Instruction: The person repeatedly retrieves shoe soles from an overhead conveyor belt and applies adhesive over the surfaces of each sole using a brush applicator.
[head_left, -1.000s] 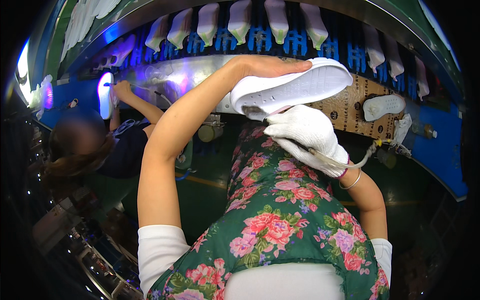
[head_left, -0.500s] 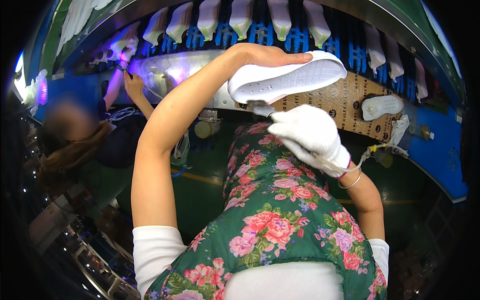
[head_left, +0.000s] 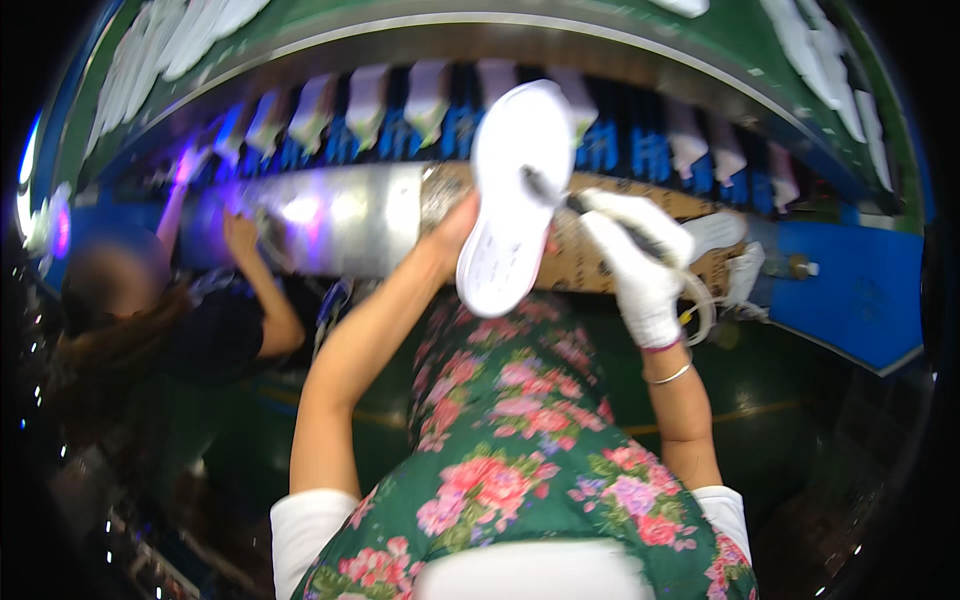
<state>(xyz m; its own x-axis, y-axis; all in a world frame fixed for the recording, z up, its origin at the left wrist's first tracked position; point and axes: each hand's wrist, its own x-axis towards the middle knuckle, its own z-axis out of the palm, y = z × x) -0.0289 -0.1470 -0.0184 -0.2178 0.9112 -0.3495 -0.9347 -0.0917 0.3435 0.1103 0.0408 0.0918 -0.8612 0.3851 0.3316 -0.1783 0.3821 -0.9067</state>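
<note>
A white shoe sole [head_left: 500,245] is held up in front of me, its long side nearly upright and its inner face toward me. My bare left hand [head_left: 460,225] grips it by the left edge; most of its fingers are hidden behind the sole. In a white glove, my right hand [head_left: 640,265] is closed round a dark-tipped brush [head_left: 540,186], with a pale tube looping by the wrist. The brush's blurred bristles are over the middle of the sole's inner face, apparently touching it.
Cardboard [head_left: 590,255] covers the bench beyond, with another white sole [head_left: 718,232], a crumpled white cloth [head_left: 742,275] and a bottle [head_left: 800,267] at right. Pale lasts [head_left: 368,105] hang in a row on blue holders. To the left, a co-worker's hand [head_left: 240,237] is over the metal bench top [head_left: 370,220].
The sole has turned from lying crosswise to nearly upright, its inner face now toward me. The brush has moved from below its edge onto that face. My view has shifted.
</note>
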